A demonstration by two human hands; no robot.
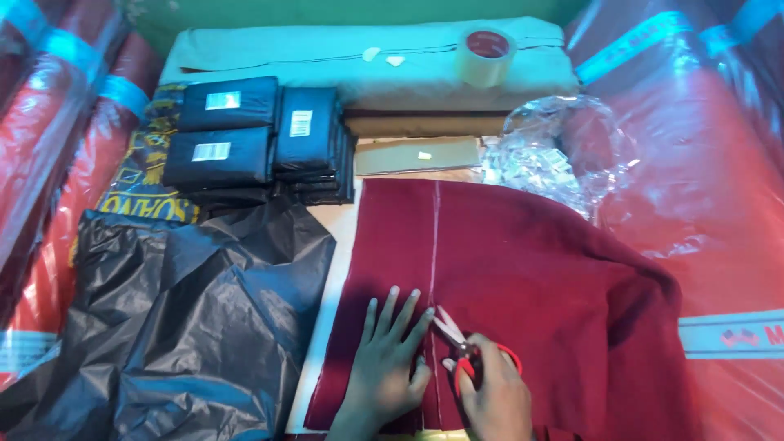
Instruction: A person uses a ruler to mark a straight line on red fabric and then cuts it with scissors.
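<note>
- While the left hand lay flat with fingers spread on the dark red cloth, the right hand gripped red-handled scissors, blades a little open, on a pale chalk line.
- The cloth lay in the middle of the table, in front of the person, and the cut looked only just begun at the near edge.
- The next move seemed to call for steady snips up the line, with the flat hand keeping the cloth still.
- Black wrapped packets with small white labels sat stacked at the back left.
- A roll of tape stood on folded pale cloth.
- Loose black plastic bags lay crumpled at the left.
- Clear plastic lay bunched at the right.
</note>
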